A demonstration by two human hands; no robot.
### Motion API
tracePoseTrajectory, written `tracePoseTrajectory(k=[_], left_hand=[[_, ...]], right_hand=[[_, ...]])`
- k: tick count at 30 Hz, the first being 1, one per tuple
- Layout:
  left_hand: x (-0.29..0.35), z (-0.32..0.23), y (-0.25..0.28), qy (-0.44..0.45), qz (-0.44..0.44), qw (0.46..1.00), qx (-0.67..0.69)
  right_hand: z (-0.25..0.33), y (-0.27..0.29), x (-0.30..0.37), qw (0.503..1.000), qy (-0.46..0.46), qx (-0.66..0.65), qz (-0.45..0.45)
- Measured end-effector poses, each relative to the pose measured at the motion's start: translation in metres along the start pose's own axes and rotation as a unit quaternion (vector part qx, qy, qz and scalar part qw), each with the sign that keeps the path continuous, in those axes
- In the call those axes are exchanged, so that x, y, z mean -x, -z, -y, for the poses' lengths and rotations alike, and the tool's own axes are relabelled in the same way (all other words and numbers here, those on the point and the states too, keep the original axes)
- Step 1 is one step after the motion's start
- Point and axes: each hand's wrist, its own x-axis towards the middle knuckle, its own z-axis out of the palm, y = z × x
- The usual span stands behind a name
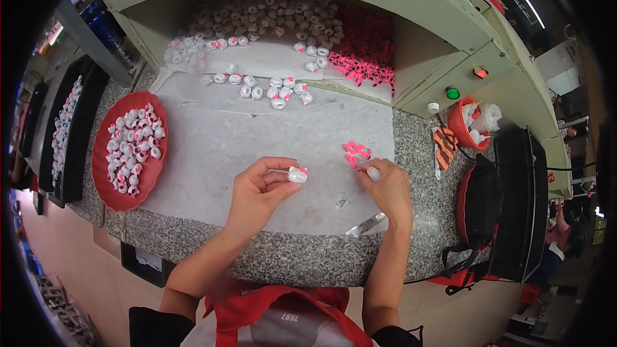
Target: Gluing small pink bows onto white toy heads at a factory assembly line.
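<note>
Our left hand point(257, 189) pinches a glossy white rounded figurine with a pink spot point(297, 175) in a narrow grip, its longer axis running roughly left to right. Our right hand point(391, 189), its grip drawn close around a small white rounded object point(373, 173), perhaps a bottle mostly hidden by fingers, is nearer the bright-pink flat pieces point(355, 153), just far-left of it. At left, a red scalloped tray point(122, 202) holds white-and-pink figurines point(134, 148); at right, a red-orange round basket point(457, 130) holds white bottles point(478, 136).

A striped cloth point(444, 148) lies beside a red basket point(457, 130), near a green button point(452, 93) on the pale cabinet point(427, 85).
</note>
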Motion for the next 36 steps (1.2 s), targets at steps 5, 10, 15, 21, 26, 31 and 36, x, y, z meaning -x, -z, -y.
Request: tracePoseTrajectory(k=[5,10,15,21,26,31,36], left_hand=[[0.001,0.001,-0.005,-0.003,-0.021,1.000,0.001],[0.002,0.005,-0.010,-0.105,-0.022,0.991,-0.078],[0.005,-0.001,-0.007,-0.139,0.041,0.972,-0.183],[0.007,-0.005,-0.011,-0.092,0.081,0.987,-0.102],[0.003,-0.008,-0.004,0.034,0.089,0.994,0.048],[0.005,-0.007,-0.008,0.013,0.048,0.998,0.035],[0.008,0.000,-0.011,-0.087,0.030,0.996,-0.005]], right_hand=[[0.036,0.007,0.013,0.944,0.015,-0.331,0.010],[0.070,0.000,0.026,0.924,0.100,-0.365,0.050],[0.072,0.002,0.025,0.936,0.051,-0.341,0.075],[0.065,0.004,0.025,0.955,0.010,-0.296,0.032],[0.072,-0.001,0.027,0.939,0.006,-0.344,0.011],[0.075,-0.003,0.027,0.915,0.018,-0.401,0.032],[0.075,-0.002,0.027,0.899,0.009,-0.434,0.052]])
